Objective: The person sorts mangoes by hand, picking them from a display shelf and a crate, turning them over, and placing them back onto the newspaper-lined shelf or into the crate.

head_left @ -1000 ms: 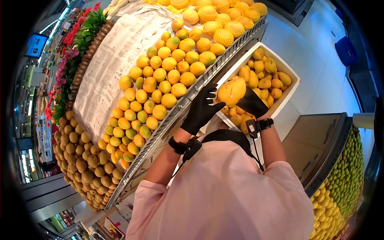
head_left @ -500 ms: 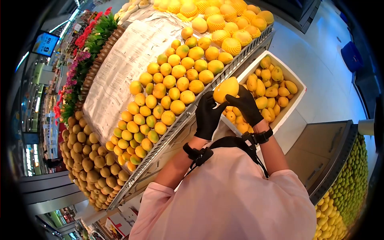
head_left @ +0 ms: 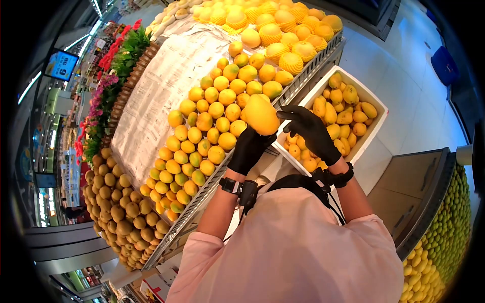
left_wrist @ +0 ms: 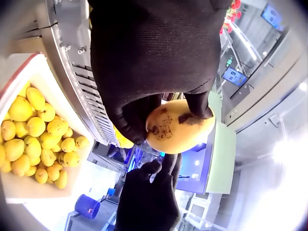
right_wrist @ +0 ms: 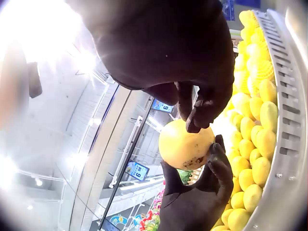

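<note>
Holding one large mango (head_left: 261,115) in the left hand (head_left: 248,152), with the right hand (head_left: 310,132) close at its side.

From left to right come pale paper (head_left: 166,70), rows of smaller yellow fruit (head_left: 204,121), then the mango, raised over the near edge of the table (head_left: 313,65) and clasped between left thumb and fingers; next the right hand, fingers apart and loosely bent, tips so near the skin that I cannot tell whether they touch; last, the white box (head_left: 373,129). The mango is probably rather heavy, smooth, and easily bruised, perhaps softer at its dark blotches (left_wrist: 161,126), so a wide, gentle hold around the sound sides seems best. Compared with half a second ago, the mango is farther left, away from the box, and the right thumb no longer overlaps it.
</note>
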Demonstrator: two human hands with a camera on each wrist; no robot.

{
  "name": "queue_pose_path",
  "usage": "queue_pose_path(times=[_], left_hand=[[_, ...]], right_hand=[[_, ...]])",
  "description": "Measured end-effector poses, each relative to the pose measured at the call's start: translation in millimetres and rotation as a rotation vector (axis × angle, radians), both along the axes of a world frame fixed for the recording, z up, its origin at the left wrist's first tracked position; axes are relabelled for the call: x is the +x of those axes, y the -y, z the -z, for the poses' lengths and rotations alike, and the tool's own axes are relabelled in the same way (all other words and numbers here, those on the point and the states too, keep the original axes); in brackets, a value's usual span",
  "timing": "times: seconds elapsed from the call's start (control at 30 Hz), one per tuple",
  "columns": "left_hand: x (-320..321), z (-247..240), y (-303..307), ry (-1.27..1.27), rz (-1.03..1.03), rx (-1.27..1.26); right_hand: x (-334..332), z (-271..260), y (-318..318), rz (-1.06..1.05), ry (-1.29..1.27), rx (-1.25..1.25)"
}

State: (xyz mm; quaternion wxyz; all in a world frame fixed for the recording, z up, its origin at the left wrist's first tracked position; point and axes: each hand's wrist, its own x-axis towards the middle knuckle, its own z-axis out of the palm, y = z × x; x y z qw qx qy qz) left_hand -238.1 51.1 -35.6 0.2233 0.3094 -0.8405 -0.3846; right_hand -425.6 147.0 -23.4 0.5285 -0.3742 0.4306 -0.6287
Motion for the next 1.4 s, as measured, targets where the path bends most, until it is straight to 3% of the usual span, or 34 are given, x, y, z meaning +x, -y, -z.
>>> queue_pose_path(times=[0.17,0.23,0.3,0.37,0.47,0.6,0.67,0.77,0.87,0.97,1.0,1.1,1.23,1.27,1.4], left_hand=[[5,14,0,-0.137,0.005,-0.006],[2,20,-5,-0.391,-0.043,0.407],[3,24,-3,-0.353,-0.052,0.378],[7,27,2,-0.008,-0.027,-0.082],[11,27,-4,-0.251,-0.048,0.346],[10,31,-4,-0.593,-0.203,0.846],[11,20,-5,-0.806,-0.353,1.319],[18,36,-1,-0.093,-0.157,0.152],[7,19,-13,-0.311,-0.248,0.377],[3,14,-21,-0.317,-0.453,0.247],[5,13,-21,-0.310,-0.481,0.172],[9,12,-27,-0.391,-0.606,0.175],[26,16,-25,-0.446,-0.568,0.194],[30,17,-25,-0.448,-0.555,0.185],[43,25,-21,-0.455,-0.525,0.093]], right_hand=[[2,-5,1,-0.015,0.029,0.009],[7,7,3,0.061,-0.100,-0.054],[11,8,3,0.100,-0.243,-0.011],[14,-3,1,0.103,-0.400,0.139],[18,10,5,0.163,-0.462,0.115],[18,27,13,0.145,-0.303,0.158],[20,30,14,0.156,-0.268,0.150],[20,44,18,0.122,-0.197,0.104],[26,46,19,0.078,-0.152,-0.014],[36,40,19,0.021,-0.193,-0.045],[40,40,20,-0.032,-0.074,-0.015],[49,35,25,-0.038,-0.176,-0.020],[59,31,34,-0.005,-0.190,0.002],[61,34,36,-0.027,-0.042,0.053],[69,40,46,-0.052,-0.196,0.035]])
